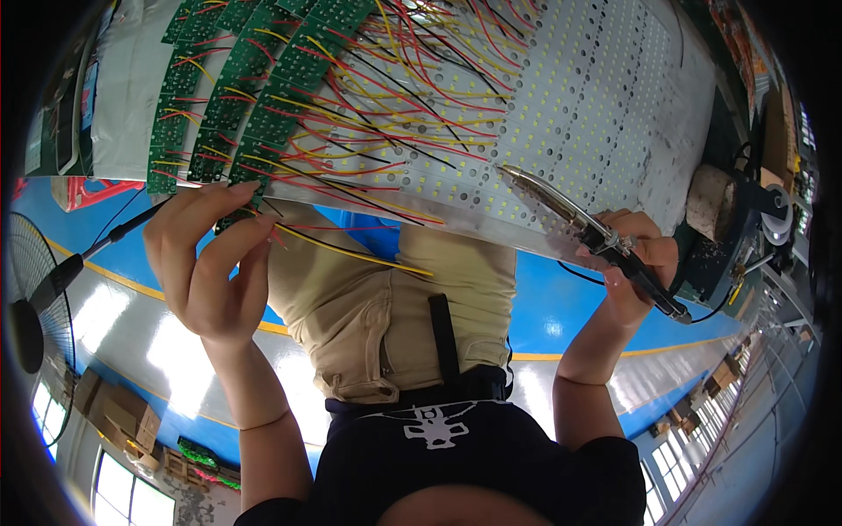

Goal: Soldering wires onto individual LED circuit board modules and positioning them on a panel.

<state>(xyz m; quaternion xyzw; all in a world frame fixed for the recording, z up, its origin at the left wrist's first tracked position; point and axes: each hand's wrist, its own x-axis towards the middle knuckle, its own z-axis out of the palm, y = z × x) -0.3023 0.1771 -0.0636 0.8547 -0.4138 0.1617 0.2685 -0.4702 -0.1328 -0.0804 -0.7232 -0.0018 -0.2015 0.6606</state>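
Note:
My left hand (210, 263) is at the near edge of the work surface. Its thumb and fingers pinch the near end of a green circuit board (250, 167), partly hidden by the fingertips. Red, black and yellow wires (351, 254) trail rightward from there, over my lap. In my right hand (638, 250) is a soldering iron (561, 207) with a metal shaft and black handle. Its tip points up and left, over the dotted white panel (605, 114), apart from the left hand. More green board strips (171, 131) lie in rows at the left, with wires fanning out to the right.
A sponge-like block (709, 203) and a solder reel (776, 226) on a stand are at the right end of the bench. A black cord (581, 273) hangs below the bench edge near the iron. A fan (39, 307) stands at the far left.

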